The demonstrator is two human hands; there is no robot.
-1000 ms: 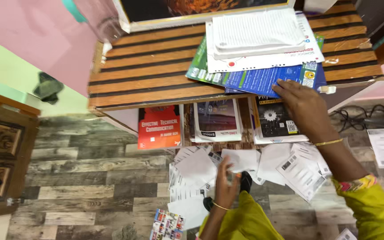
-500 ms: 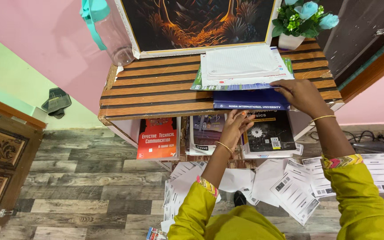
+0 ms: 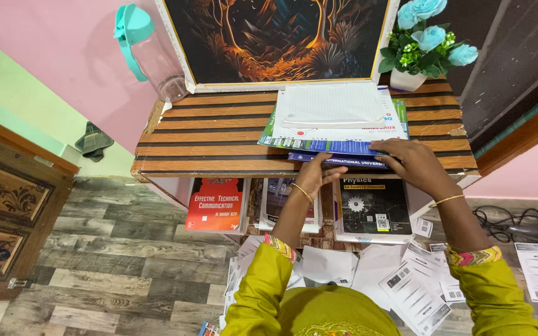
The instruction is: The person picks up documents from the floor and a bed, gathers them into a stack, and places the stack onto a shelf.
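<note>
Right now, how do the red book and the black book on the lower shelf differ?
The red book has a plain red cover with white lettering; the black book shows a white gear drawing and a code square. The red book lies at the shelf's left end, clear of both hands; the black book lies at the right, just below the right hand. Both lie flat, covers up, under the striped tabletop.

Under both hands, the table (image 3: 219, 134) is striped wood with a smooth, slightly glossy top. The booklets (image 3: 337, 146) at the fingertips are glossy paper. Below the wrists, loose sheets (image 3: 415, 283) are matt paper on a rough-looking wood-grain floor (image 3: 113, 261).
</note>
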